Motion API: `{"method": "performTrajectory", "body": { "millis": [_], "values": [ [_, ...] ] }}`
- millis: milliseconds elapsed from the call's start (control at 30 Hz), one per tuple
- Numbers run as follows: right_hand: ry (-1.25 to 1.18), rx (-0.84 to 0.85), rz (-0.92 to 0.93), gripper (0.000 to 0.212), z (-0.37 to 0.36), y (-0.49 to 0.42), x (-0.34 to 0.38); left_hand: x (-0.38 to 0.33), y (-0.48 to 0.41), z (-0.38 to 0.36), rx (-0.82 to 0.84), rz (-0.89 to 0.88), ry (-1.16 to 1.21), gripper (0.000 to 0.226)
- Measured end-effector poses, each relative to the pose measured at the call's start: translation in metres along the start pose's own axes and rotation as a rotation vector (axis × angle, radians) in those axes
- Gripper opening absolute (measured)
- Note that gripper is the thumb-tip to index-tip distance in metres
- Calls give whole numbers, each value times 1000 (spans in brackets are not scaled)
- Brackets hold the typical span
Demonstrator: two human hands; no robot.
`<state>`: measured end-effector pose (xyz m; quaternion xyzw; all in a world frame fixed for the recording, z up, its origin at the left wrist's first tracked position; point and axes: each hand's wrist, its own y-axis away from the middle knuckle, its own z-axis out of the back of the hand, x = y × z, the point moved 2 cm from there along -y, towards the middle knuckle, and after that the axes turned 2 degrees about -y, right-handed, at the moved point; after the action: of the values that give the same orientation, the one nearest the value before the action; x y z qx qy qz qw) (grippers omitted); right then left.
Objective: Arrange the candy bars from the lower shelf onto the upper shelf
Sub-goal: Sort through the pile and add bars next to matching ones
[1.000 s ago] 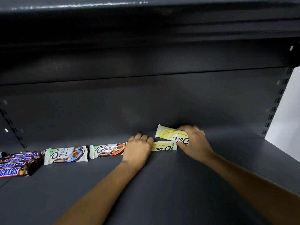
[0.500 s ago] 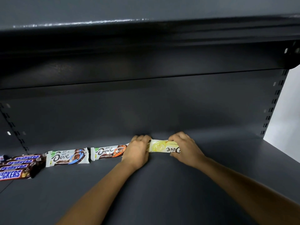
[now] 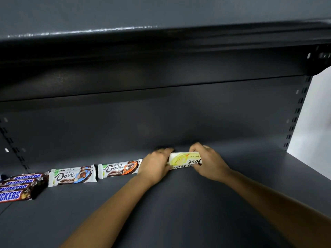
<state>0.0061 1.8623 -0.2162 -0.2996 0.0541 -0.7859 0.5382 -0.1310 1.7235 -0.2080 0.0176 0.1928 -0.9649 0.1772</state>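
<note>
Candy bar in a yellow-and-white Dove wrapper (image 3: 182, 158) lies flat on the dark grey shelf (image 3: 179, 212), close to the back wall, at the right end of a row. Its brown script logo reads upside down from the camera, with a pale yellow swirl on the left half. It sits on a second yellow Dove bar (image 3: 179, 167), of which only the near edge shows.

Right hand (image 3: 208, 161) grips the right end, fingers curled over the far edge. Left hand (image 3: 155, 163) covers the left end, fingers curled down; cannot tell whether it pinches the wrapper.

Leftward in the row: orange Dove bar (image 3: 120, 169) just beside the left hand, blue Dove bar (image 3: 71, 175), then several Snickers bars (image 3: 16, 187) side by side at the frame edge.
</note>
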Motion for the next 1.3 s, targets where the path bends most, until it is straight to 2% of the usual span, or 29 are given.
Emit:
{"method": "performTrajectory", "body": {
  "millis": [133,200,267,333,400,467,533,600,733,800,867,933,1000,1100,1300],
  "values": [
    [58,-43,49,32,11,6,0,-4,-7,4,49,82,29,33],
    [25,-123,26,36,17,7,-1,-3,-8,8,82,123,-3,23],
    [-9,-210,-35,44,27,6,-2,0,-7,12,73,180,70,13],
    [-15,-233,-75,49,34,4,0,2,-5,15,38,311,323,8],
    [-48,-217,-76,51,37,4,5,-1,-3,13,0,443,755,16],
    [-130,-201,-78,51,34,5,14,-13,1,13,-6,525,1111,12],
    [-209,-167,-86,50,28,6,23,-23,4,12,-22,564,1313,5],
    [-255,-146,-76,48,22,4,30,-30,6,11,-39,596,1487,13],
    [-325,-135,-104,45,18,0,34,-35,12,7,-15,624,1629,14],
    [-313,-127,-122,45,17,-1,33,-31,16,5,-51,641,1576,14],
    [-288,-105,-137,45,17,-2,32,-17,19,4,-175,636,1411,27],
    [-261,-72,-130,43,15,-1,28,1,24,6,-295,583,1109,58],
    [-259,-39,-119,41,10,0,25,13,28,11,-315,442,719,69],
    [-257,5,-119,40,1,1,21,14,31,14,-251,241,237,53],
    [-148,102,-127,39,-18,-5,12,14,28,3,-67,231,-234,34]
  ]
}}
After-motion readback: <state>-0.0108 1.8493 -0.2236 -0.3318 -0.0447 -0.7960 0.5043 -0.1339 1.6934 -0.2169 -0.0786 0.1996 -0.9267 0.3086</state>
